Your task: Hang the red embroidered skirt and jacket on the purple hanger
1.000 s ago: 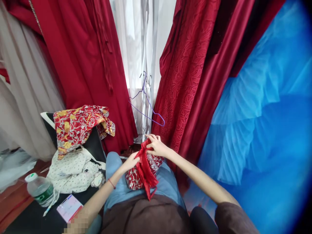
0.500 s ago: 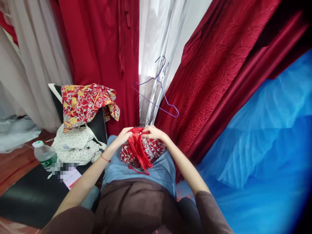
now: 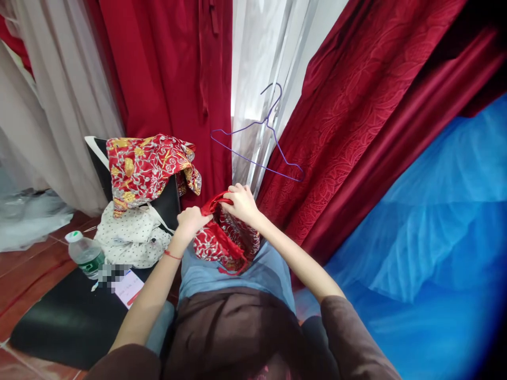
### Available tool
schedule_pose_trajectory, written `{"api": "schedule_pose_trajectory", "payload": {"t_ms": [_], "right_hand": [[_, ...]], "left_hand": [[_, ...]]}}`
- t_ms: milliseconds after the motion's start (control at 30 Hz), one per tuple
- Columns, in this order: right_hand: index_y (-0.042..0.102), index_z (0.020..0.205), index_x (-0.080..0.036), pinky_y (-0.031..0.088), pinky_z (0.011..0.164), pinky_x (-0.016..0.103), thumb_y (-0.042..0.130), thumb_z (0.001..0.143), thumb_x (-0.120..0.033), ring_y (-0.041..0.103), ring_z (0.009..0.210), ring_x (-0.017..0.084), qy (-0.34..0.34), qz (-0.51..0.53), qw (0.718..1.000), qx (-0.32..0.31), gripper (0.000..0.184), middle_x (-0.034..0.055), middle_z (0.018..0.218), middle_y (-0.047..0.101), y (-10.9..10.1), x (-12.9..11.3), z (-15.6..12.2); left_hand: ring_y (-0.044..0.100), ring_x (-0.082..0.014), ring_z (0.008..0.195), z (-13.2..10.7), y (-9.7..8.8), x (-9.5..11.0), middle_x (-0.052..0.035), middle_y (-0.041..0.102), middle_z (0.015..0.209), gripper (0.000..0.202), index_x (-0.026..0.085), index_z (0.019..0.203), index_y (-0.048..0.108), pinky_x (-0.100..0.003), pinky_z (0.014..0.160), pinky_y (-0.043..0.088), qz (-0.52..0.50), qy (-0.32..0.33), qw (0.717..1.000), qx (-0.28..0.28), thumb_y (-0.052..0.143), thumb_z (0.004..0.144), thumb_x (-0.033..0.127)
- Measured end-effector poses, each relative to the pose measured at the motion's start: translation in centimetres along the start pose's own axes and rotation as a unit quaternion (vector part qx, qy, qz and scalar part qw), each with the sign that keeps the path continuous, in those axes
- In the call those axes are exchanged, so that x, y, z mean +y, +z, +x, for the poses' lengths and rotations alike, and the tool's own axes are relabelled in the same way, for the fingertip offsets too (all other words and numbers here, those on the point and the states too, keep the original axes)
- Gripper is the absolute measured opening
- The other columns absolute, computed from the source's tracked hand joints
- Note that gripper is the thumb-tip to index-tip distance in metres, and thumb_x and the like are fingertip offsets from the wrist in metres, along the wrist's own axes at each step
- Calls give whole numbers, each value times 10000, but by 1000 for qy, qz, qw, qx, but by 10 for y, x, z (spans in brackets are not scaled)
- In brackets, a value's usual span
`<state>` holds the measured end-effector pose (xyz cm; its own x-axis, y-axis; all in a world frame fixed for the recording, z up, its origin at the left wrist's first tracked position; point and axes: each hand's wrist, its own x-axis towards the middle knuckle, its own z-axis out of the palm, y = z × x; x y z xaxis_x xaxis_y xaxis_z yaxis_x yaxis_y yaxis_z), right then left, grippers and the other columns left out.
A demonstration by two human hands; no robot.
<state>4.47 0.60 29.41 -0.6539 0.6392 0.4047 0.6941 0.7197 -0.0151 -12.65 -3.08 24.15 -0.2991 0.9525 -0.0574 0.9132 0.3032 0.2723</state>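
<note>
Garment [image 3: 209, 243], red with silvery scrollwork, lies bunched on the lap [image 3: 275, 277], its plain red band raised off the far side. Left hand [image 3: 192, 220] closed on the band, thumb lying along it; right hand [image 3: 241, 203] closed on the same band just beside, fingers curled over, their undersides hidden. Between band and lap, the garment gapes; a red cord [image 3: 227, 273] trails from its near edge onto the lap. Risk, as I judge it: should either grip slacken, the band may twist or fold inward, as the fabric looks slippery. The loose cord could catch under the bunched cloth or snag the metallic pattern if pulled across it. The garment might also slide off the lap's far edge, its bulk having only the knees beneath. Left of the lap: chair [image 3: 59, 322] with bottle [image 3: 87, 258] and dotted bag [image 3: 127, 232]; a wide leftward swing of the elbow could tip the bottle. Beyond the lap, purple hanger [image 3: 266, 121], bare, apart from both hands.
</note>
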Motion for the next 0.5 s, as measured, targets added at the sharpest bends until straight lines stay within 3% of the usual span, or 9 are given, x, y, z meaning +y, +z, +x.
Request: {"api": "schedule_pose_trajectory", "payload": {"t_ms": [67,133,267,333,400,500], "right_hand": [[738,959,-193,286,868,386,567,953,-324,511,1003,240,-19,-5,1000,-1,216,71,972,663,1,-9,3],[739,949,-190,286,892,403,565,952,-320,506,1006,240,-31,-8,999,9,217,73,971,654,1,-18,9],[746,927,-196,314,918,412,572,945,-318,497,1053,243,-17,11,997,68,214,93,1052,632,-11,-19,19],[749,874,-198,326,954,432,655,891,-375,461,1165,275,-6,30,995,100,201,114,1205,598,-22,-3,18],[745,829,-188,347,976,455,760,783,-457,439,1226,313,17,69,993,92,273,119,1296,570,-32,24,12],[748,899,-171,439,870,376,770,731,-489,579,1017,258,45,220,974,-41,360,76,1072,680,-39,62,0]], "left_hand": [[667,-396,1121,6,-3,-10,-240,699,1197,636,116,1116,714,-409,866,527,24,-14,997,-72,666,729,618],[669,-383,1125,7,-4,-12,-227,704,1200,630,124,1129,717,-388,859,528,41,0,995,-96,711,690,577],[693,-362,1075,1,-8,-14,-212,735,1106,434,133,1087,724,-382,817,525,19,50,999,4,501,853,423],[700,-363,1046,3,-14,-23,-206,744,1064,425,151,1027,732,-384,802,519,-10,61,997,42,426,876,404],[699,-364,1033,10,-19,-36,-191,749,1045,421,173,979,733,-378,789,510,-43,69,994,67,408,871,416],[699,-340,1009,22,-19,-50,-167,754,1015,392,167,911,722,-349,778,497,-117,84,986,83,391,852,368]]}}
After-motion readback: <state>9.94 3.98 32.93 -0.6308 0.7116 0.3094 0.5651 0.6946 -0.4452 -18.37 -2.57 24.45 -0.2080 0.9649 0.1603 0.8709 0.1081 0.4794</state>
